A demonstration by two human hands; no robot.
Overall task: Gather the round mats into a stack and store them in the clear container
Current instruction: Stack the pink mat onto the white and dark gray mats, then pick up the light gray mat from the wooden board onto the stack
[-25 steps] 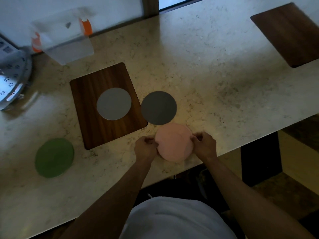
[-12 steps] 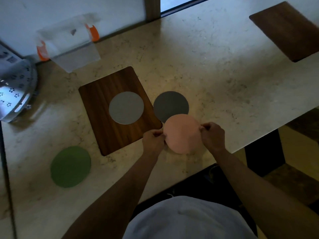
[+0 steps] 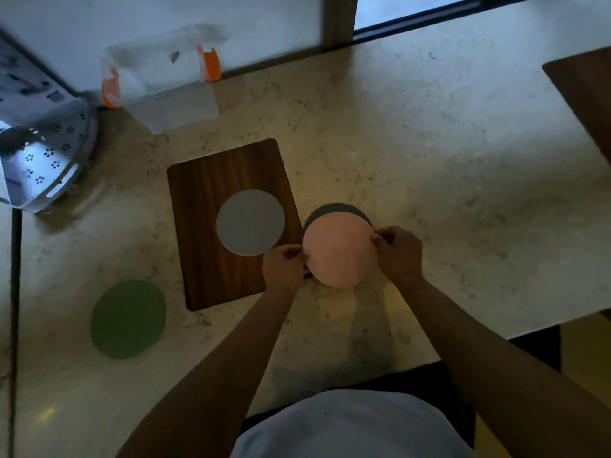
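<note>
A pink round mat (image 3: 337,249) is held by both edges: my left hand (image 3: 286,266) pinches its left rim and my right hand (image 3: 398,251) its right rim. It covers most of a dark grey round mat (image 3: 337,208), of which only the far arc shows. A light grey round mat (image 3: 250,222) lies on a wooden board (image 3: 198,200). A green round mat (image 3: 128,319) lies on the counter at the front left. The clear container (image 3: 162,81) with orange clips stands at the back left by the wall.
A perforated metal colander (image 3: 43,160) sits at the far left edge. A second wooden board (image 3: 585,94) lies at the right edge. The stone counter (image 3: 429,160) ends at its front edge just behind my forearms.
Both hands carried the pink mat away from me, from the counter's front edge to over the dark grey mat, now mostly covered. The camera view shifted too.
</note>
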